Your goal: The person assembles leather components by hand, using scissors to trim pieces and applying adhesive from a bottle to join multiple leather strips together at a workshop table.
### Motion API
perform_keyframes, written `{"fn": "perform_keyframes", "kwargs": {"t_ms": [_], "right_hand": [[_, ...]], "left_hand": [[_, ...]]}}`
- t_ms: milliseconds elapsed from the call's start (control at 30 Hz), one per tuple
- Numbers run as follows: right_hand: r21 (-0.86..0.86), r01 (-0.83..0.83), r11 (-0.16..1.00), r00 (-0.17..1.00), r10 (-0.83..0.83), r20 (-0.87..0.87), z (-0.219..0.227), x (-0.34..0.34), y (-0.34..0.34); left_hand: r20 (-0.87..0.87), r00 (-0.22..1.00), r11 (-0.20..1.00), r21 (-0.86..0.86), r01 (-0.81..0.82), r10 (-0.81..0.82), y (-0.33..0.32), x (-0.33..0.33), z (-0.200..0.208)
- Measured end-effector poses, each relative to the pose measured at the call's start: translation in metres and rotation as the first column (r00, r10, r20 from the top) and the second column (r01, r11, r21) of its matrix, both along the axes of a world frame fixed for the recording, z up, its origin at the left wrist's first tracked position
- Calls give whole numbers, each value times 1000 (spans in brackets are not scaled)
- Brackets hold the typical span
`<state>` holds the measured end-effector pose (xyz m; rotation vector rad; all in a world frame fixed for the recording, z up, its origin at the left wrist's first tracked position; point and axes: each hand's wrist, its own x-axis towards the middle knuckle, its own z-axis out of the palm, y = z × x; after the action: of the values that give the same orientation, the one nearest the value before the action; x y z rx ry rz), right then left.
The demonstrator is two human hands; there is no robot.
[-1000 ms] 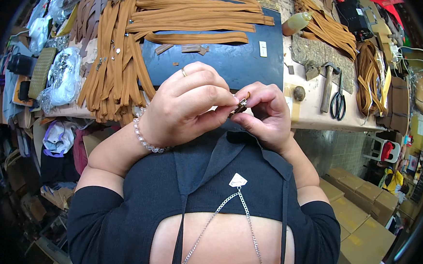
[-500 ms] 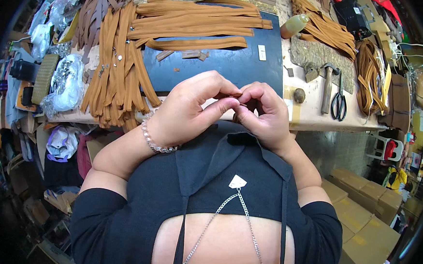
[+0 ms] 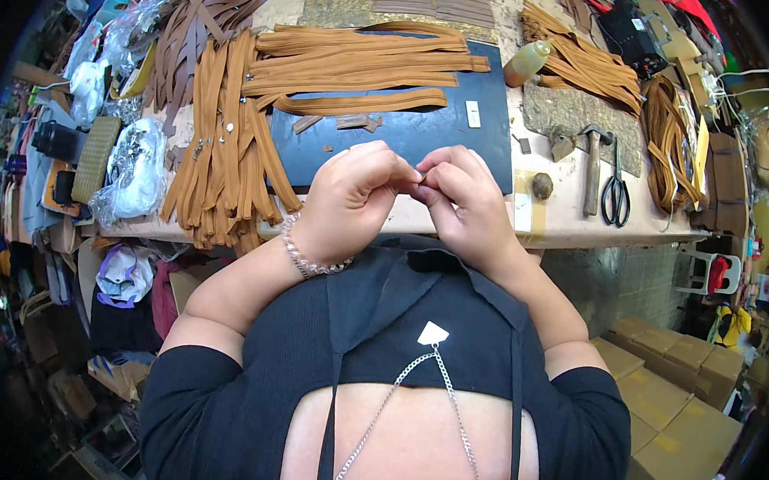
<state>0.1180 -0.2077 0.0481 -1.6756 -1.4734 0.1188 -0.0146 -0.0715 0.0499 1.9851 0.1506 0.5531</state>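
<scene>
Above the near edge of a dark blue mat (image 3: 488,123), my two hands meet fingertip to fingertip. My left hand (image 3: 350,198) and my right hand (image 3: 470,208) both pinch a small dark brown piece (image 3: 421,179), mostly hidden by the fingers. Beyond them on the mat lie small brown strips (image 3: 353,122), a tiny brown scrap (image 3: 327,148) and a white rectangular piece (image 3: 473,114). Long tan zippers (image 3: 360,68) are stacked across the mat, and more zippers (image 3: 223,142) with metal pulls hang over the table edge on the left.
To the right stand a glue bottle (image 3: 526,64), a hammer (image 3: 593,169), black scissors (image 3: 617,188) and a round lump (image 3: 543,186). Coiled tan zippers (image 3: 668,139) lie beyond the scissors. Plastic-wrapped goods (image 3: 140,168) crowd the left, and cardboard boxes (image 3: 681,434) sit low on the right.
Both hands have shifted slightly, with the fingertips drawn closer together around the small brown piece, which shows less now. The whole view has tilted a little, so the table sits lower.
</scene>
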Motion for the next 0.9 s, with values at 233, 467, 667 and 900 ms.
{"fn": "perform_keyframes", "kwargs": {"t_ms": [233, 467, 667, 900], "right_hand": [[-8, 99, 995, 947, -97, -307, -25, 3, 11], [-24, 63, 998, 992, -65, -110, -30, -5, 2], [-37, -81, 996, 868, 52, -493, -24, -1, -6], [-62, -106, 992, 894, 68, -443, -20, -4, -9]], "left_hand": [[216, 975, 896, 423, -137, 47, 5, 12, -17], [233, 936, 948, -239, -208, 264, 25, 13, -12], [43, 998, 581, -814, 11, 42, 31, 14, -1], [102, 990, 788, -615, -11, 94, 10, 15, -4]]}}
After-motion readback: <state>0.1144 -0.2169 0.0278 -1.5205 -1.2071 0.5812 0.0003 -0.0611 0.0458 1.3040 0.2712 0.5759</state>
